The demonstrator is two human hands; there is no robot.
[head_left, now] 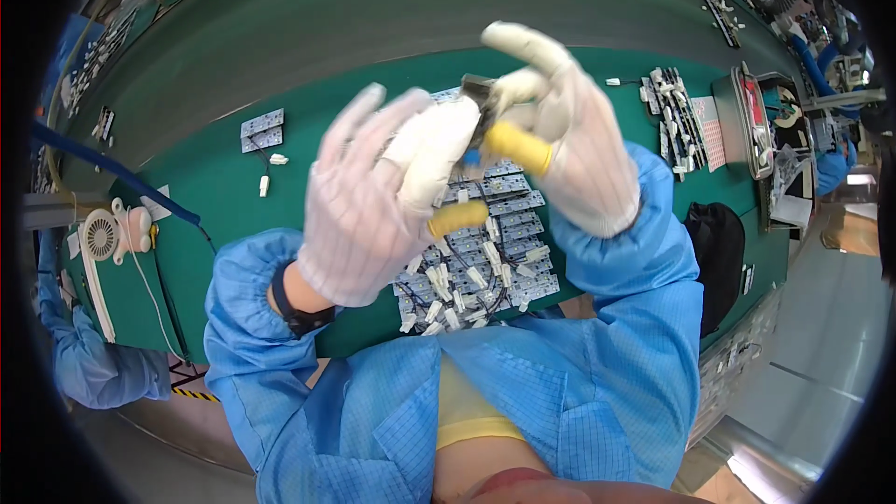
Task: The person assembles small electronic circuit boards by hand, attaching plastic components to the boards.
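Note:
My left hand and my right hand are raised over the bench, both in white striped gloves with yellow thumb covers. Between them is a small dark grey piece, partly hidden by fingers and blurred, its kind unclear. The white-wrapped fingers of my left hand curl against its left side. My right hand pinches it from the right, one finger pointing up and away. A small blue bit shows just below the fingers. Under both hands lie rows of circuit boards with dark wires and white connectors.
A wired board lies left on the green mat. A small white fan stands farther left. To the right are stacked board strips, a metal box and a black bag. Beyond runs a dark belt.

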